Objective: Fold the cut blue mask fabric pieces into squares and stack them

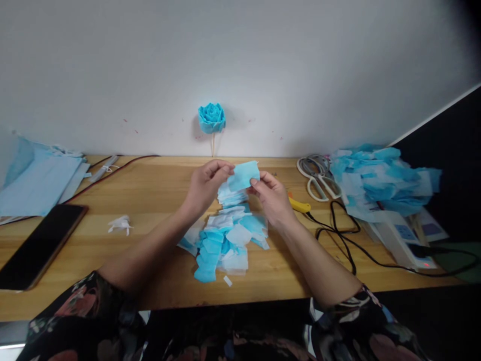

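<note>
A pile of blue masks [43, 175] lay at the far left, on the back part of the wooden table [150, 190]. A black phone [43, 245] lay just in front of it. Next came a small white scrap [120, 223], all by itself on the wood.

Then came the left hand [210, 181]. Its thumb and finger were pressed together on the left end of a small blue sheet [244, 175]. A blue flower [211, 119] on a thin stick [213, 144] stood behind, by the wall.

The sheet was up above the table, right between the two hands. It looked a bit longer from side to side, with its right end tipped up a little. No hand was nearer, as both were touching it. Under it, and closer to the person, was a messy pile of blue and white bits [225, 240].

The right hand [273, 198] pinched the right end, with its thumb in front and fingers behind. Past it were a yellow tool [299, 204] with a black cord [332, 228], white scissors [319, 188] and a big heap of blue pieces [383, 180].
</note>
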Motion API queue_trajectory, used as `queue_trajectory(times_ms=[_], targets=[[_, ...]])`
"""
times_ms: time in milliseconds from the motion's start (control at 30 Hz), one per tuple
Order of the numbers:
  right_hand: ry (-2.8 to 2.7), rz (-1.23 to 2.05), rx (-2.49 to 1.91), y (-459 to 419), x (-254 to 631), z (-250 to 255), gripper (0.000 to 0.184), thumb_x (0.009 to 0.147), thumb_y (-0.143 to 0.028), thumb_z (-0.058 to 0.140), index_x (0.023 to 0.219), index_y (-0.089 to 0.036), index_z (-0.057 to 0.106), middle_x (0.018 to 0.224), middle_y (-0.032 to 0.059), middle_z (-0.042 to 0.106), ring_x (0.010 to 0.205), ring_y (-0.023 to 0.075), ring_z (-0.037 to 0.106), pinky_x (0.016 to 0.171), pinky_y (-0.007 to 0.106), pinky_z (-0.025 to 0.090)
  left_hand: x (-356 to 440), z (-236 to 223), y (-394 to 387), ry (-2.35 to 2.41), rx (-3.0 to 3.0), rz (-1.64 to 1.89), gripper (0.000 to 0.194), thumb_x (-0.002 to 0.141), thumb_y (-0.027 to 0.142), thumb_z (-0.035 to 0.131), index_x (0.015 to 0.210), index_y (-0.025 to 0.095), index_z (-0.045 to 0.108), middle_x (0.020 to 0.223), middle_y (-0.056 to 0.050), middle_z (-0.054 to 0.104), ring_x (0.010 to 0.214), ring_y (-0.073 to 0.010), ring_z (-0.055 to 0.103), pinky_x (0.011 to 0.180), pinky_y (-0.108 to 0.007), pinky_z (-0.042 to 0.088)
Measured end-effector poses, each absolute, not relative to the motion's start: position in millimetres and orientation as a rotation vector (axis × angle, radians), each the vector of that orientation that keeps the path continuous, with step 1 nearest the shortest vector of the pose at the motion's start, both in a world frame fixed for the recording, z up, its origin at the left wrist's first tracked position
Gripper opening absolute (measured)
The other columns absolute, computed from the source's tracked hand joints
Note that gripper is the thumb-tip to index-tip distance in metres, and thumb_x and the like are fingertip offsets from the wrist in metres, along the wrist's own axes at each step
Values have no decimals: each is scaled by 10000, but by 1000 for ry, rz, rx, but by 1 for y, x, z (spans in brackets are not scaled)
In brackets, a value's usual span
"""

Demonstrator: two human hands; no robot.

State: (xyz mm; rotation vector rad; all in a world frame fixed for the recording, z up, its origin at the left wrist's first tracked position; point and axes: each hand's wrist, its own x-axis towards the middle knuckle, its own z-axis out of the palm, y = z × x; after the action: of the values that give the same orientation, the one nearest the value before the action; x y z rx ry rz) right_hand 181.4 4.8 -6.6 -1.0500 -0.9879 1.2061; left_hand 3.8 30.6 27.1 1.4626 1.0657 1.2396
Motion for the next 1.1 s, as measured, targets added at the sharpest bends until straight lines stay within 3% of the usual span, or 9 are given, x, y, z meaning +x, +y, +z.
queue_trajectory(times_ms=[167,300,367,533,600,767,967,1100], targets=[[-1116,1174,-1045,0,181,-4,222,805,-432,754,924,-245,742,845,-12,702,794,150,631,783,297,532,14,20,20,839,1465,989,316,845,277,695,1140,166,710,1192,-83,748,1077,-208,676,948,-325,510],[-1276,1197,-972,-4,183,-3,408,924,-567,602,1163,-264,736,1049,49,759,981,204,700,844,350,566,16,8,22,716,1264,1008,384,810,281,760,1158,144,672,1152,-101,753,1060,-214,692,948,-336,533],[-1313,1160,-957,-6,183,-1,431,933,-588,582,1187,-269,724,1094,59,763,968,207,713,821,357,576,16,5,24,714,1203,1034,374,829,303,750,1154,136,674,1110,-103,761,1007,-204,701,921,-332,538],[-1224,917,-1031,-7,184,5,331,911,-531,634,1096,-271,719,1002,44,752,791,163,658,589,277,499,15,0,31,681,1074,1086,371,801,277,755,1148,158,696,1093,-84,771,956,-192,709,892,-325,540],[-1172,839,-1091,-5,184,6,294,892,-501,665,1068,-270,716,976,39,737,773,154,625,563,264,474,15,-1,32,643,1029,1099,369,788,277,767,1132,160,707,1079,-86,777,971,-206,714,906,-347,548],[-1149,957,-1134,1,182,2,337,832,-500,719,1063,-254,708,1043,45,732,875,171,640,612,263,501,18,1,29,616,961,1096,347,797,256,771,1127,159,720,1105,-85,782,979,-205,719,940,-366,558],[-1145,910,-1109,2,182,0,194,782,-398,746,834,-227,668,878,0,694,783,140,602,728,280,510,18,6,24,633,961,1048,329,809,233,751,1127,156,715,1114,-90,773,974,-206,717,936,-370,541],[-1146,904,-1063,2,184,5,187,766,-385,736,802,-228,642,843,-3,681,746,139,592,748,293,506,17,7,27,670,1004,1046,271,814,283,752,1058,166,726,1042,-73,771,907,-179,695,865,-323,524]])
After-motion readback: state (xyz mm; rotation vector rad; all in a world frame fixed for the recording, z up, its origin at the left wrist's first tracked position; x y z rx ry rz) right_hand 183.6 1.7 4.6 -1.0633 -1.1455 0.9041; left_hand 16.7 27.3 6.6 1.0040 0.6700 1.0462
